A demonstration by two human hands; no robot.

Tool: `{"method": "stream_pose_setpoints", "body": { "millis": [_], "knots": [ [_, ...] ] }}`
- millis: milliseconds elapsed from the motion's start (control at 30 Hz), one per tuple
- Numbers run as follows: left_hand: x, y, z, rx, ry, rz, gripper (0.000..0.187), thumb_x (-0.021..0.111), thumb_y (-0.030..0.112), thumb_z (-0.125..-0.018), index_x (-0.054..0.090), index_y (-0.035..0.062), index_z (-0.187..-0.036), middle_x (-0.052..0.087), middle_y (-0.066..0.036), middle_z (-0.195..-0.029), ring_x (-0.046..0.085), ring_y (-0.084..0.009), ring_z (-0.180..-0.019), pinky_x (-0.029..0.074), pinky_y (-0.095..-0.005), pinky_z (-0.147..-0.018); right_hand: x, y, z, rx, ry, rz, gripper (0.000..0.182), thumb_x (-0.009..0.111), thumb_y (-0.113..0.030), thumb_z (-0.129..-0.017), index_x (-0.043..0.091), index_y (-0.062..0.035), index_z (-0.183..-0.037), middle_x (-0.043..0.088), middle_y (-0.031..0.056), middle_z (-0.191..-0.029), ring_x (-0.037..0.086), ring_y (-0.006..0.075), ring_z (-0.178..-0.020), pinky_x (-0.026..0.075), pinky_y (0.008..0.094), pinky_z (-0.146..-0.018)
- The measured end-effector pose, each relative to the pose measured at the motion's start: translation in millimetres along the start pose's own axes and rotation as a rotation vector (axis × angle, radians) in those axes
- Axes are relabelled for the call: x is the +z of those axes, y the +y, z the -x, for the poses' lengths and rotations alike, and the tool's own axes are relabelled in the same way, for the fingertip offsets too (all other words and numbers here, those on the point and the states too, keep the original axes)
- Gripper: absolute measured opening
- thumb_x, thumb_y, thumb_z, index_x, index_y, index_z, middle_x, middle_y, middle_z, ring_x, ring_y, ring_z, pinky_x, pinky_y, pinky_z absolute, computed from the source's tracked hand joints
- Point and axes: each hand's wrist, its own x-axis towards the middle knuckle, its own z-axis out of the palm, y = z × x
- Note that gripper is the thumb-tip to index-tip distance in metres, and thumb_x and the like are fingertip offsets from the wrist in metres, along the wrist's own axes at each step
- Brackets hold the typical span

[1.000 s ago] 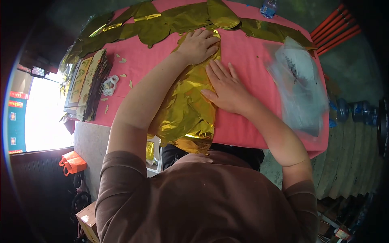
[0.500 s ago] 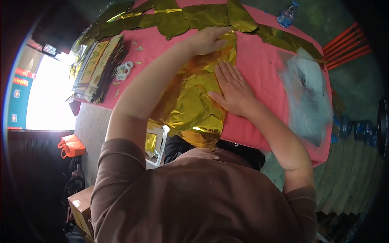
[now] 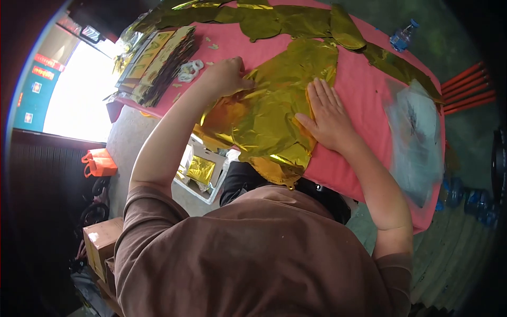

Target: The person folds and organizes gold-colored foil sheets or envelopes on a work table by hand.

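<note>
A crinkled gold foil sheet (image 3: 274, 105) lies on the pink-covered table (image 3: 364, 100), its near end hanging over the front edge by my lap. My right hand (image 3: 328, 115) rests flat on the foil's right edge with its fingers stretched out. At the foil's left edge is my left hand (image 3: 228, 78), its fingers bent and the thumb apart from them, with nothing visible between them. Whether its thumb touches the foil is hard to tell.
More gold foil pieces (image 3: 296, 21) run along the far edge. Stacked packets (image 3: 153, 66) and a white bundle (image 3: 190, 71) are at left, clear plastic bags (image 3: 417, 137) at right, a bottle (image 3: 402, 38) at the far right. Below the table stands a white box (image 3: 214, 177).
My left hand has moved from the foil's far end down to its left edge. The foil's far part is now spread wider. My right hand stays flat on it, and the view has shifted.
</note>
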Motion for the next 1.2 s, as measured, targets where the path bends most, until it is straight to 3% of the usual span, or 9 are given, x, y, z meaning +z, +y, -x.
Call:
{"method": "stream_pose_setpoints", "body": {
  "millis": [167, 400, 467, 500, 667, 900, 1000, 1133, 1200],
  "knots": [
    [-13, -2, 1, -0.001, -0.254, 0.070, 0.049, 0.067, 0.037, -0.070, 0.059, -0.0008, -0.100, 0.064, -0.015, -0.085, 0.063, -0.0273, -0.078, 0.048, -0.0371, -0.072, -5, -4, 0, 0.024, -0.037, 0.018, 0.077, 0.041, -0.051, -0.089, 0.019, 0.0037, -0.140, 0.017, 0.0226, -0.146, 0.013, 0.0320, -0.137, 0.012, 0.0402, -0.111],
    [-30, -1, 49, 0.062, -0.208, 0.188, 0.044, 0.068, 0.030, -0.071, 0.059, -0.0012, -0.102, 0.064, -0.014, -0.081, 0.063, -0.0229, -0.078, 0.047, -0.0349, -0.070, -9, -5, 0, 0.023, -0.060, 0.016, 0.090, 0.044, -0.061, -0.083, 0.017, 0.0042, -0.140, 0.015, 0.0232, -0.146, 0.011, 0.0303, -0.138, 0.010, 0.0393, -0.112],
    [-44, 12, 72, -0.236, -0.361, 0.465, 0.040, 0.069, 0.023, -0.071, 0.060, -0.0016, -0.101, 0.064, -0.013, -0.081, 0.062, -0.0204, -0.077, 0.047, -0.0338, -0.070, -9, -5, 0, 0.023, -0.056, 0.011, 0.091, 0.045, -0.061, -0.083, 0.017, 0.0046, -0.140, 0.015, 0.0235, -0.146, 0.011, 0.0304, -0.138, 0.010, 0.0392, -0.112],
    [-45, 11, 77, -0.235, -0.363, 0.462, 0.040, 0.069, 0.023, -0.071, 0.060, -0.0016, -0.101, 0.064, -0.013, -0.081, 0.062, -0.0204, -0.077, 0.047, -0.0338, -0.070, -8, -5, 0, 0.021, -0.053, 0.008, 0.091, 0.045, -0.061, -0.083, 0.018, 0.0049, -0.140, 0.015, 0.0238, -0.146, 0.011, 0.0305, -0.138, 0.010, 0.0392, -0.112],
    [-46, 24, 103, 0.055, -0.101, 0.358, 0.036, 0.068, 0.019, -0.072, 0.059, -0.0005, -0.100, 0.063, -0.012, -0.076, 0.063, -0.0246, -0.071, 0.048, -0.0338, -0.066, -7, -4, 0, 0.024, -0.040, -0.004, 0.090, 0.047, -0.059, -0.082, 0.019, 0.0049, -0.139, 0.017, 0.0239, -0.146, 0.012, 0.0311, -0.138, 0.011, 0.0393, -0.112],
    [-38, 87, 114, 0.172, -0.167, 0.373, 0.023, 0.063, 0.021, -0.077, 0.062, 0.0030, -0.091, 0.062, -0.016, -0.074, 0.061, -0.0337, -0.073, 0.048, -0.0410, -0.065, -15, -9, 0, 0.046, -0.042, -0.057, 0.085, 0.060, -0.044, -0.079, 0.022, 0.0026, -0.139, 0.019, 0.0225, -0.146, 0.013, 0.0314, -0.138, 0.014, 0.0406, -0.111],
    [-17, 90, 109, 0.294, -0.190, 0.254, 0.020, 0.061, 0.023, -0.078, 0.063, 0.0040, -0.084, 0.062, -0.016, -0.071, 0.061, -0.0338, -0.072, 0.048, -0.0436, -0.063, -14, -9, 0, 0.025, -0.012, -0.039, 0.090, 0.061, -0.052, -0.076, 0.025, 0.0059, -0.136, 0.022, 0.0259, -0.143, 0.017, 0.0333, -0.136, 0.014, 0.0415, -0.111],
    [-2, 86, 108, 0.355, -0.016, 0.230, 0.023, 0.069, 0.025, -0.074, 0.062, 0.0034, -0.076, 0.058, -0.013, -0.060, 0.058, -0.0302, -0.057, 0.045, -0.0386, -0.053, -14, -8, 1, 0.019, -0.015, -0.041, 0.091, 0.060, -0.054, -0.076, 0.025, 0.0055, -0.136, 0.022, 0.0259, -0.143, 0.016, 0.0331, -0.137, 0.013, 0.0415, -0.111],
    [-4, 83, 107, 0.348, -0.009, 0.263, 0.024, 0.069, 0.025, -0.074, 0.062, 0.0029, -0.075, 0.057, -0.013, -0.059, 0.058, -0.0299, -0.056, 0.044, -0.0382, -0.052, -17, -11, 1, 0.074, -0.055, -0.068, 0.086, 0.063, -0.036, -0.076, 0.019, -0.0008, -0.141, 0.016, 0.0191, -0.147, 0.012, 0.0301, -0.138, 0.013, 0.0414, -0.111]
  ]
}}
